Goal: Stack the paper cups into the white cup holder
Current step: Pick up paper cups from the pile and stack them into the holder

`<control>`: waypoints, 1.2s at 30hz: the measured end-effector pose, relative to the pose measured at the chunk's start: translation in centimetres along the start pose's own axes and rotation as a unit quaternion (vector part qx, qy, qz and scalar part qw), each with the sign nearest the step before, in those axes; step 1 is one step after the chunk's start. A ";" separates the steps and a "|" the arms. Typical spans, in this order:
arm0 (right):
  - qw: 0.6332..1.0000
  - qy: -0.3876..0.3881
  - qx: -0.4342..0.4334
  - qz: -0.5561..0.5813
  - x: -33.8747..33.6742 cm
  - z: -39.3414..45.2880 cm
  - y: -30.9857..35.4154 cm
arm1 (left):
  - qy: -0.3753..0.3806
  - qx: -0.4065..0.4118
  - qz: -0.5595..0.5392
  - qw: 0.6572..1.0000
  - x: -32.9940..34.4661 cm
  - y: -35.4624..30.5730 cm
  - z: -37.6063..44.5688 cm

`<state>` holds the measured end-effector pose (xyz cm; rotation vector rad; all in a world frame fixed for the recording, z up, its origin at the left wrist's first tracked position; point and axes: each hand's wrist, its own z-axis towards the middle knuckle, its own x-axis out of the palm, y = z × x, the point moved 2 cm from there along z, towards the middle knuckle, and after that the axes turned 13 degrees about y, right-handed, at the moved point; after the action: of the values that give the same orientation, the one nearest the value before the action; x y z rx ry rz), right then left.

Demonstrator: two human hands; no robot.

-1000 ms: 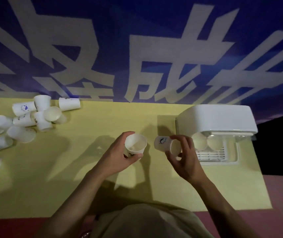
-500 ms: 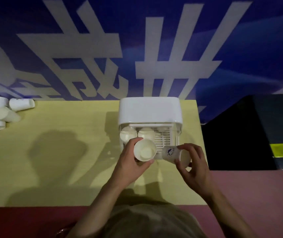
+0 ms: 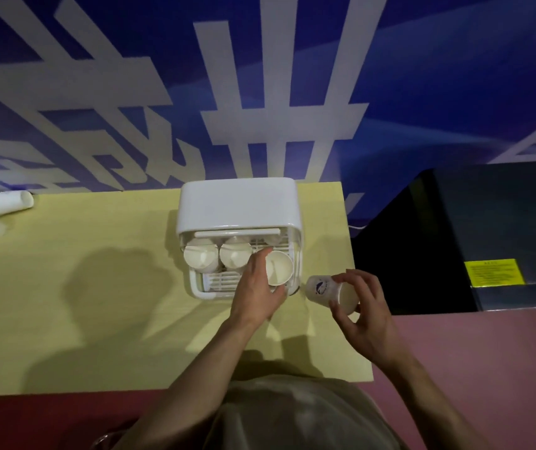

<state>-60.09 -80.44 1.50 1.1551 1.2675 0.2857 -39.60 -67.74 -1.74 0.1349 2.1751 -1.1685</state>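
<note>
**Third cup going into the holder, many cups left**

My left hand (image 3: 257, 290) holds a paper cup (image 3: 279, 267) by its side, fingers curled around it, mouth turned toward me; I bring it into the right part of the white cup holder (image 3: 240, 209), over the grid rack (image 3: 219, 280); I cannot tell if it already rests on the rack or is a little above it. My right hand (image 3: 362, 316) pinches a second cup (image 3: 326, 291) between thumb and fingers; this cup lies tilted, its printed logo facing up, just beside the front right corner of the holder and apart from it.

Inside the holder two cups (image 3: 201, 256) already stand side by side at the left and the middle, mouths toward me; I judge these as placed. So the work is begun but far from done; after the two cups in my hands, a group of loose cups (image 3: 6, 203) waits at the far left edge of the yellow table (image 3: 97, 319), some lying on their sides; how many there are I cannot see, because the picture cuts them.
</note>
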 end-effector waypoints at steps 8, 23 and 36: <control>1.000 0.018 0.000 -0.011 -2.0 2.0 -0.4 | 0.024 -0.060 0.014 0.998 1.7 1.1 2.5; 0.997 0.072 -0.009 -0.037 -0.7 4.5 -0.2 | 0.033 -0.054 0.061 0.996 2.2 1.7 3.8; 0.989 0.096 -0.089 -0.066 3.4 6.4 2.5 | 0.030 0.017 0.074 0.997 -2.0 1.6 -2.6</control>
<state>-52.52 -80.10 0.56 0.9030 1.4496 0.4122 -38.74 -64.30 -0.70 0.3435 2.1573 -1.1313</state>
